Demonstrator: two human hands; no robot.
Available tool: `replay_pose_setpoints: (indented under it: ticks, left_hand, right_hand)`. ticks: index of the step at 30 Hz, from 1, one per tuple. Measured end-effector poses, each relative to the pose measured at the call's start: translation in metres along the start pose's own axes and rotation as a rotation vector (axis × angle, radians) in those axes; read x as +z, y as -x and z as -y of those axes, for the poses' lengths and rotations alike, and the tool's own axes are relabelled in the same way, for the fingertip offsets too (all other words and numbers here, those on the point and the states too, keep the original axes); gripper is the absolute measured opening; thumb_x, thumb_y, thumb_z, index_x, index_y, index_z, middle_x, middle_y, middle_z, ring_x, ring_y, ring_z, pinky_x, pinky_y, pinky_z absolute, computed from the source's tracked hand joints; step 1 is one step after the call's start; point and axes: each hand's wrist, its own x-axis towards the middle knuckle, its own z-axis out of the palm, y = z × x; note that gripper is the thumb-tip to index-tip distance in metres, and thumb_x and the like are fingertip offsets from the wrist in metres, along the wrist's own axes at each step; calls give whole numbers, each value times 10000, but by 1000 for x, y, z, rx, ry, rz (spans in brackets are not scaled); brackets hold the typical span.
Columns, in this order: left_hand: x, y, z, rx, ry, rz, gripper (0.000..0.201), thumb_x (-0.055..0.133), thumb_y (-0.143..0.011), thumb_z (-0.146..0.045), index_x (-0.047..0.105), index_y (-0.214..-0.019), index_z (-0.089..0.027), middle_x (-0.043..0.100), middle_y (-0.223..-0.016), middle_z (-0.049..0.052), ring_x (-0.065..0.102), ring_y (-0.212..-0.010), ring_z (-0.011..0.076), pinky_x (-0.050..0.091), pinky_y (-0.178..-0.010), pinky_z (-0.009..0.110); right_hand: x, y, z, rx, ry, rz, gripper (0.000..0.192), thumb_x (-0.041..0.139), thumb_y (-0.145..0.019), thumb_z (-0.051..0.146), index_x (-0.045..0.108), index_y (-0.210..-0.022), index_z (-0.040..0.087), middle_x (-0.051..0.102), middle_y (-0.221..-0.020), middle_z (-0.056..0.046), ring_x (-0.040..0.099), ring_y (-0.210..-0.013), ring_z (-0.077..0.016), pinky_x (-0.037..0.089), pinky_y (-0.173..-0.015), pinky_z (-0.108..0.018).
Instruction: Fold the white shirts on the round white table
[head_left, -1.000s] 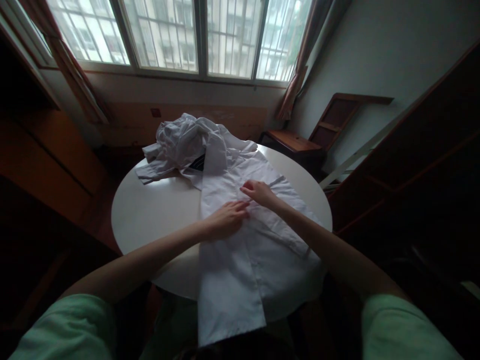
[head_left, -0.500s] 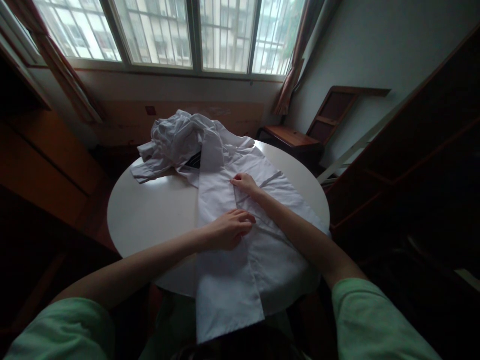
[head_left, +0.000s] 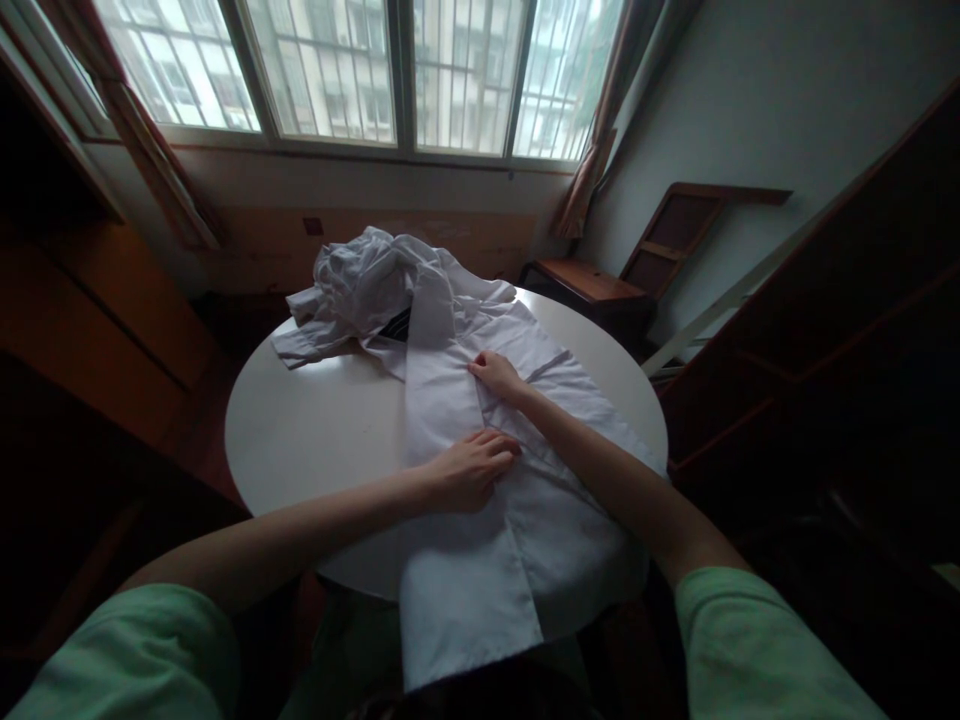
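A white coat (head_left: 450,600) of thin, wrinkled cloth lies across a round white table, its lower end hanging over the near edge. One long panel is folded over lengthwise, and a bunched heap of cloth with a sleeve lies at the far left. A small dark striped patch shows inside it. My right hand (head_left: 498,378) pinches the folded panel's edge near the middle of the coat. Closer to me, my left hand (head_left: 472,470) reaches across the panel, fingers curled at the same edge, with the fingertips partly hidden.
The round white table (head_left: 315,430) shows bare at left. Beyond it stand a wooden chair (head_left: 592,280) at the back right and barred windows (head_left: 330,70) with curtains (head_left: 150,150). A wooden cabinet (head_left: 90,310) is on the left, and dark wooden furniture (head_left: 817,290) on the right.
The whole view has shifted slightly, so everything sits a little further right and lower. Both hands keep their places on the coat's folded edge.
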Motion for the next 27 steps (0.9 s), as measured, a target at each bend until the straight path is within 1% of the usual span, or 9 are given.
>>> replay_pose_setpoints:
  ticks: [3, 6, 9, 11, 15, 20, 22, 24, 27]
  left_hand:
    - [1, 3, -3, -64, -13, -40, 458, 450, -662, -90, 494, -1117, -124, 441, -1339, 152, 357, -1266, 247, 274, -1065, 425]
    - [2, 5, -5, -187, -76, -100, 703, 510, -625, -148, 363, -1313, -126, 288, -1446, 174, 185, -1356, 322, 151, -1087, 529]
    - [4, 6, -6, -306, -109, -89, 774, 533, -655, -217, 283, -1385, -146, 240, -1470, 183, 137, -1367, 360, 156, -1070, 554]
    - [6, 6, -5, -335, -121, -48, 721, 514, -714, -284, 295, -1382, -121, 252, -1464, 203, 149, -1366, 362, 189, -1066, 533]
    - [8, 6, -4, -337, -150, 24, 681, 435, -811, -438, 320, -1370, -66, 257, -1452, 239, 133, -1363, 386, 204, -1063, 527]
    - [8, 6, -4, -326, -150, 34, 716, 394, -830, -520, 323, -1371, -57, 231, -1457, 250, 101, -1362, 402, 202, -1060, 548]
    - [9, 6, -3, -319, -144, 33, 715, 394, -829, -524, 324, -1372, -64, 231, -1458, 245, 102, -1364, 398, 205, -1058, 555]
    - [11, 6, -3, -316, -138, 28, 715, 395, -827, -530, 331, -1370, -69, 238, -1457, 242, 103, -1366, 394, 206, -1059, 559]
    - [14, 6, -2, -319, -136, 13, 717, 388, -828, -543, 340, -1366, -72, 247, -1454, 239, 108, -1368, 386, 207, -1064, 554]
  right_hand:
    - [4, 2, 6, -76, 97, -131, 285, 531, -832, 245, 552, -1072, 93, 608, -1068, -152, 545, -989, -227, 421, -838, -304]
    - [11, -1, 13, -335, 195, -194, 342, 509, -839, 183, 512, -1170, 96, 505, -1247, -178, 439, -1161, -256, 357, -959, -352]
    - [18, -9, 19, -575, 226, -61, 468, 508, -870, 299, 430, -1293, 115, 379, -1396, -163, 361, -1260, -253, 297, -1022, -372]
    - [21, -17, 24, -633, 262, 41, 513, 453, -895, 399, 401, -1333, 136, 359, -1422, -145, 328, -1294, -259, 243, -1054, -401]
    - [25, -38, 33, -580, 319, 112, 548, 343, -919, 481, 395, -1352, 148, 345, -1436, -143, 288, -1323, -286, 207, -1062, -449]
    - [31, -74, 46, -534, 334, 12, 617, 405, -899, 470, 335, -1379, 89, 244, -1476, -180, 221, -1349, -303, 202, -1067, -442]
    - [31, -89, 54, -495, 327, -40, 606, 425, -896, 440, 348, -1363, 61, 287, -1453, -194, 253, -1332, -303, 224, -1059, -428]
    - [27, -103, 65, -434, 311, -103, 512, 429, -901, 370, 416, -1305, 55, 394, -1383, -198, 346, -1274, -296, 275, -1029, -413]
    - [12, -123, 83, -327, 255, -255, 358, 395, -905, 240, 506, -1197, 64, 525, -1242, -186, 471, -1150, -271, 356, -957, -374]
